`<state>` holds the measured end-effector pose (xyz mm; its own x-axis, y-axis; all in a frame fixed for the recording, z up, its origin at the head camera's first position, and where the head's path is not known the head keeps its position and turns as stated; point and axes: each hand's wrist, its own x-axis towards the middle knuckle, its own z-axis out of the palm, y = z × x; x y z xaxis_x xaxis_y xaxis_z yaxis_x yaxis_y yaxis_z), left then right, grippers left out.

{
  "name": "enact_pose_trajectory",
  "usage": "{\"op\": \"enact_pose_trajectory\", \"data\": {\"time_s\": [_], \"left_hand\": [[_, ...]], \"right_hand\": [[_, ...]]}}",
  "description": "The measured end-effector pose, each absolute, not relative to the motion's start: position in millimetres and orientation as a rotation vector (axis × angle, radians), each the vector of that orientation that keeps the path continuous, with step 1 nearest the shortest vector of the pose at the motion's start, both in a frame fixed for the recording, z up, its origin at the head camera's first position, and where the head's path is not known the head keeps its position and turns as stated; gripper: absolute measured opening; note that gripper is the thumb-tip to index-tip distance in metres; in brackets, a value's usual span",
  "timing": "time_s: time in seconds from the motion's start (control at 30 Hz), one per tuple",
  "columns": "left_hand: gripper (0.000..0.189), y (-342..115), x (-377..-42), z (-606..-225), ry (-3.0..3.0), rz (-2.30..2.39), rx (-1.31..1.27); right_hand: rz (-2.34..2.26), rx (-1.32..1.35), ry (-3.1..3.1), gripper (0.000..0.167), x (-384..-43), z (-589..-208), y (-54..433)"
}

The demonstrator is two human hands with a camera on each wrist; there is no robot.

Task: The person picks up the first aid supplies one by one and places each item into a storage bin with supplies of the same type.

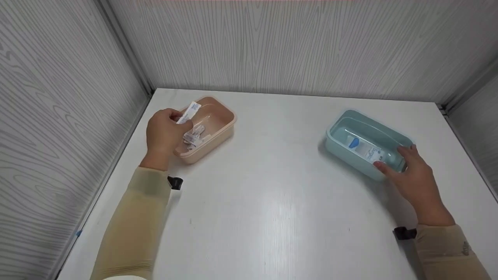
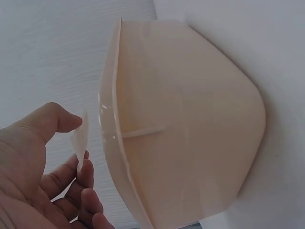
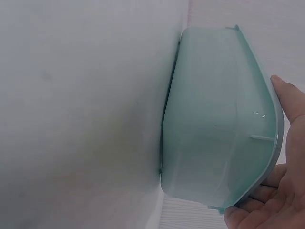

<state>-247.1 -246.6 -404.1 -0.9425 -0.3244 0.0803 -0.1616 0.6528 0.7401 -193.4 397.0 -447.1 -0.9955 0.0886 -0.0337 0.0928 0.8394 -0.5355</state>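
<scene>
In the head view, a small white packet [image 1: 189, 112] with blue print is pinched between the thumb and fingers of my left hand [image 1: 165, 130]. It is over the left part of a peach-coloured plastic bin [image 1: 221, 135], where several similar packets [image 1: 193, 137] lie. The left wrist view shows the packet [image 2: 81, 140] edge-on, outside the bin's rim. My right hand [image 1: 418, 179] holds the near right end of a light teal bin [image 1: 350, 155], thumb and fingers spread across its rim. Inside that bin lies a flat white-and-blue packet [image 1: 365, 149].
Both bins are on a white table [image 1: 264, 202], the peach one at back left, the teal one at right. A grey wood-grain panel [image 1: 272, 46] rises behind, another panel [image 1: 58, 116] on the left. Dark straps sit at both wrists.
</scene>
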Motion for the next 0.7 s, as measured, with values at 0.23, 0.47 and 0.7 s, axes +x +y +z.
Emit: {"op": "enact_pose_trajectory", "data": {"time_s": [0.23,0.47,0.7], "left_hand": [[0.065,-252.3,-249.1,-413.7,-2.694,-1.141,0.417],[0.076,-245.7,-242.1,-414.1,-2.715,-0.945,0.343],[0.087,-220.1,-232.0,-408.8,-2.804,-0.612,0.106]], "right_hand": [[-0.864,0.156,3.000,0.114,-190.2,-446.5,397.5],[-0.852,0.133,2.997,0.112,-188.0,-445.0,402.2],[-0.793,-0.054,3.027,0.092,-186.2,-443.7,404.8]]}}
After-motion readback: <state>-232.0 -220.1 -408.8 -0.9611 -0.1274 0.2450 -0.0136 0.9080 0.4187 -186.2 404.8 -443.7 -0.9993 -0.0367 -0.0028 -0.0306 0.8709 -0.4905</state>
